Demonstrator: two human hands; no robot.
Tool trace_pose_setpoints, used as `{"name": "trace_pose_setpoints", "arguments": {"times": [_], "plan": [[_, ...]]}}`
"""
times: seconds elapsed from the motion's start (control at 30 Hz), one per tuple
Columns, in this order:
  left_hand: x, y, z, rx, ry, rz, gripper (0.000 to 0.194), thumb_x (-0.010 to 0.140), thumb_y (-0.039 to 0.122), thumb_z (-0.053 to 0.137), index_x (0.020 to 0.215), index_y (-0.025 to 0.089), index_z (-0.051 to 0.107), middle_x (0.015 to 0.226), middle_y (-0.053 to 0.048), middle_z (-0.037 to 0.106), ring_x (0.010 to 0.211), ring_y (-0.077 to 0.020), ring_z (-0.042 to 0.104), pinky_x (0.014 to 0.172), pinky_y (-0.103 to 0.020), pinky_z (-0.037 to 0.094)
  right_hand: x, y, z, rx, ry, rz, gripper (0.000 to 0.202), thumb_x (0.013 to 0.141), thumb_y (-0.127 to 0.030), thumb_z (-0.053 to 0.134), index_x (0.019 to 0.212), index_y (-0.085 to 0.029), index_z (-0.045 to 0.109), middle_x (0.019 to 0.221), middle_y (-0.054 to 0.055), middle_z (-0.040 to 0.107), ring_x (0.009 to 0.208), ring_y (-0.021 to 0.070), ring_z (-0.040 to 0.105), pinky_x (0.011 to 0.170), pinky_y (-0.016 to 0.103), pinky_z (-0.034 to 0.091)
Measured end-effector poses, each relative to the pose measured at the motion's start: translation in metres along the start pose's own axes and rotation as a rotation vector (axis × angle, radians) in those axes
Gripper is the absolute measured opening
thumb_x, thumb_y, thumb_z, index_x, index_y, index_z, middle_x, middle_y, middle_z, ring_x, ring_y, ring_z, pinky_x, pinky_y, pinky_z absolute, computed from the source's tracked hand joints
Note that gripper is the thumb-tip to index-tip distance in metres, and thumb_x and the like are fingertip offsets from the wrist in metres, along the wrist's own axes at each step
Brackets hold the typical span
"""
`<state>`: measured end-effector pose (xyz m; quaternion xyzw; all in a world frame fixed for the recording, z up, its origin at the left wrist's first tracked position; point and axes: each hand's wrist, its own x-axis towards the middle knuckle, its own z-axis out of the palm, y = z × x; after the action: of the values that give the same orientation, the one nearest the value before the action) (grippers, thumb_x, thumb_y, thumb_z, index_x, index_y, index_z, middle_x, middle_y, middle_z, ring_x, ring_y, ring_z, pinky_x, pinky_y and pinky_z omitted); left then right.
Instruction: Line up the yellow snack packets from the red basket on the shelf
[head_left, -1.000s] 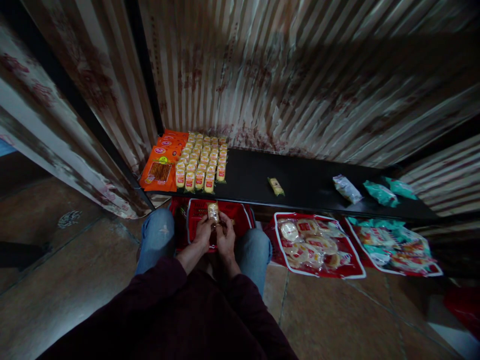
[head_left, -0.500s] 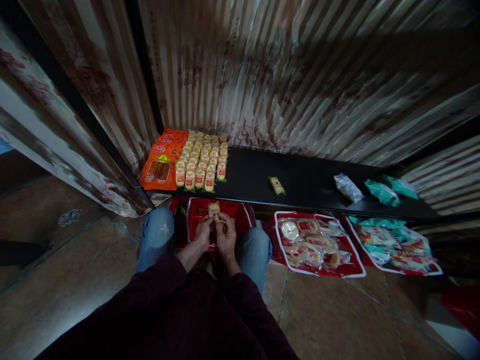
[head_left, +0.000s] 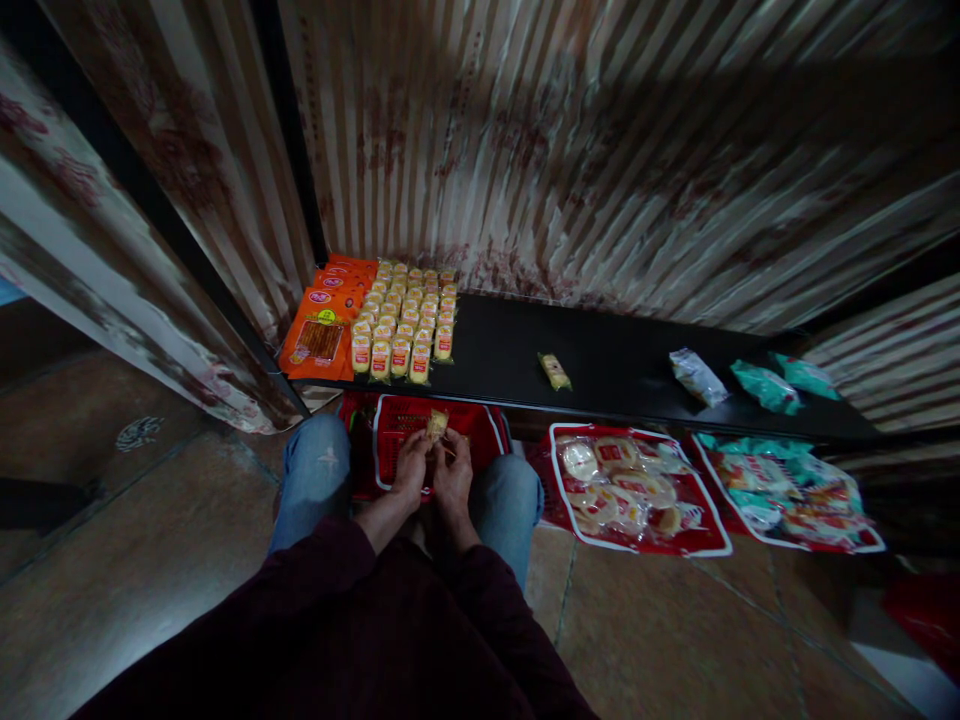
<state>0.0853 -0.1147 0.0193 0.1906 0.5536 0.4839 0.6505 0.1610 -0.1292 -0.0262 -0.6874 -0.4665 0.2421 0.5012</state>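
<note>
Between my knees, over a red basket (head_left: 385, 450), I hold a small yellow wrapped snack cake (head_left: 437, 424). My left hand (head_left: 409, 468) is closed on its lower left side. The fingers of my right hand (head_left: 452, 475) close around its lower right part, hiding that end. On the black shelf (head_left: 495, 345) just above, rows of similar wrapped cakes (head_left: 401, 325) stand at the left beside orange snack packets (head_left: 322, 325). One single wrapped cake (head_left: 555, 371) lies apart near the middle of the shelf.
Farther right on the shelf lie a silvery packet (head_left: 697, 376) and teal packets (head_left: 766, 385). Below its front edge stand a red basket of round packaged breads (head_left: 630, 485) and a basket of teal packets (head_left: 795, 490). A black post (head_left: 292, 130) rises at the shelf's left end.
The cake in my hands has tilted and shifted slightly right, and less of its length shows. My fingers have moved a little around it; the shelf goods have not changed.
</note>
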Motion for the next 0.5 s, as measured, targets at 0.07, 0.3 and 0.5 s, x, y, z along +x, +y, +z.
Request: {"name": "trace_pose_setpoints", "arguments": {"times": [0.07, 0.3, 0.5], "plan": [[0.000, -0.002, -0.002, 0.042, 0.014, 0.027, 0.019, 0.075, 0.020, 0.056, 0.090, 0.019, 0.067, 0.102, -0.004, 0.071, 0.095, -0.0163, 0.065, 0.091, -0.030, 0.047, 0.000, 0.002, 0.001, 0.014, 0.005, 0.017, 0.031, 0.083, -0.035, 0.050, 0.106, -0.018, 0.060, 0.109, 0.012, 0.064, 0.103, 0.0224, 0.058, 0.097, 0.042, 0.043], [0.004, -0.013, -0.008, 0.196, 0.009, 0.157, 0.028, 0.081, 0.022, 0.052, 0.104, 0.020, 0.068, 0.118, -0.006, 0.066, 0.112, -0.0178, 0.059, 0.102, -0.033, 0.042, 0.001, 0.000, -0.001, 0.079, -0.055, 0.099, 0.034, 0.082, -0.040, 0.047, 0.102, -0.017, 0.063, 0.109, 0.011, 0.067, 0.103, 0.0227, 0.060, 0.099, 0.042, 0.041], [0.005, -0.020, -0.007, 0.309, 0.011, 0.261, 0.032, 0.084, 0.025, 0.052, 0.112, 0.022, 0.066, 0.125, -0.006, 0.063, 0.119, -0.0189, 0.054, 0.107, -0.035, 0.037, 0.000, -0.008, -0.003, 0.245, -0.083, 0.303, 0.046, 0.082, -0.052, 0.048, 0.109, -0.018, 0.062, 0.119, 0.011, 0.065, 0.109, 0.0233, 0.059, 0.100, 0.040, 0.042]]}}
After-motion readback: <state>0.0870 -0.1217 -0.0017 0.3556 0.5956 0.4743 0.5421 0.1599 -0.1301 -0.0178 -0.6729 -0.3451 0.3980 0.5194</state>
